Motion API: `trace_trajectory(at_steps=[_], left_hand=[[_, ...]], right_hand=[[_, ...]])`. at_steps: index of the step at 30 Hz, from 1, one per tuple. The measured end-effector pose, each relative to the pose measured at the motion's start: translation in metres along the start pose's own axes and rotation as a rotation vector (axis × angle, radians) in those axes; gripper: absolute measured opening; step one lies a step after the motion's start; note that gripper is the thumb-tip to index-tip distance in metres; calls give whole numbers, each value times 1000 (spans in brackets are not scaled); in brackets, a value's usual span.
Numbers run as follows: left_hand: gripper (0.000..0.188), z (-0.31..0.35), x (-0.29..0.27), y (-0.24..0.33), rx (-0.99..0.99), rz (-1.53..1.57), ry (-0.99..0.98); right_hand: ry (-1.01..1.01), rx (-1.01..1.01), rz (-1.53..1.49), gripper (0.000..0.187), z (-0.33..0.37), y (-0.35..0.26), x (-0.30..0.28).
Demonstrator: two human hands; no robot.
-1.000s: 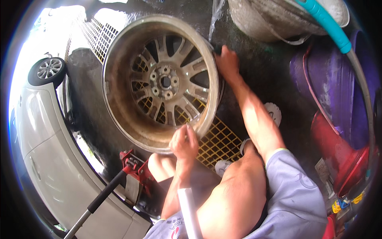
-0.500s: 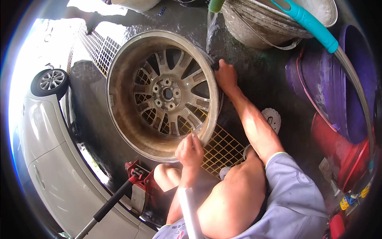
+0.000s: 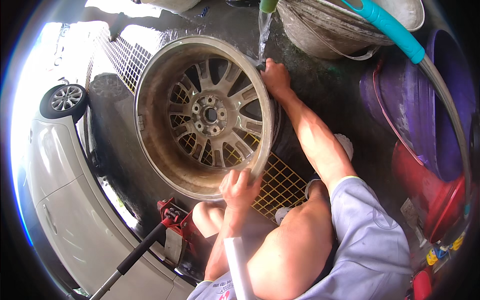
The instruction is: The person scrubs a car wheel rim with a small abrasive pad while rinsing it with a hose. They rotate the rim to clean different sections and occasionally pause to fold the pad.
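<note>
A dirty metal car wheel rim (image 3: 150,165) without a tyre stands tilted in front of me, its hollow inner side and spokes facing up. My left hand (image 3: 239,190) is closed over its near edge, the fingers curled onto the inside of the barrel. At the far right of the rim, my right hand (image 3: 275,78) is closed against the outer side. Something dark shows at its fingertips, mostly hidden behind the rim. Just beyond that hand, a stream of water (image 3: 264,35) falls from a green spout (image 3: 268,5).
A grey bucket (image 3: 320,35) stands at the far right, crossed by a hose with a turquoise handle (image 3: 387,27). Purple (image 3: 400,115) and red tubs (image 3: 425,185) lie right. Yellow floor grating (image 3: 280,185) lies below the wheel. A red jack (image 3: 172,212) and pale car (image 3: 60,175) are left.
My right hand has moved slightly up and left along the rim's outer side, nearer the water. The wheel has shifted a little, and my left fingers now curl over its edge.
</note>
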State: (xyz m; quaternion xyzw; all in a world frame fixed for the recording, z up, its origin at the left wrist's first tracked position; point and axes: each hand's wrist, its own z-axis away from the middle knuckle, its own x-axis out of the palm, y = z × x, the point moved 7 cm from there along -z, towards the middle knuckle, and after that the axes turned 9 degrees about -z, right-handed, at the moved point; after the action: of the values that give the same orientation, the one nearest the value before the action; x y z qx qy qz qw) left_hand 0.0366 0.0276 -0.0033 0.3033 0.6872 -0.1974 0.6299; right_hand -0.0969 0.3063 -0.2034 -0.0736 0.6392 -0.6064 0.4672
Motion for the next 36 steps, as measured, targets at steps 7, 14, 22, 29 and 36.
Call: trace_trajectory(at_steps=[7, 14, 22, 29, 36], left_hand=[[33, -4, -7, 2, 7, -17, 59], [30, 1, -12, -4, -43, -44, 41], [32, 4, -11, -7, -22, -40, 40], [29, -2, -8, -4, 3, -25, 56], [30, -1, -3, 8, 22, 12, 46]], right_hand=[[-35, 27, -36, 25, 10, 9, 6], [-103, 53, 15, 18, 42, 2, 4], [-73, 12, -49, 22, 45, 4, 5], [-111, -20, -2, 22, 15, -8, 3], [4, -94, -1, 27, -19, 14, 2]])
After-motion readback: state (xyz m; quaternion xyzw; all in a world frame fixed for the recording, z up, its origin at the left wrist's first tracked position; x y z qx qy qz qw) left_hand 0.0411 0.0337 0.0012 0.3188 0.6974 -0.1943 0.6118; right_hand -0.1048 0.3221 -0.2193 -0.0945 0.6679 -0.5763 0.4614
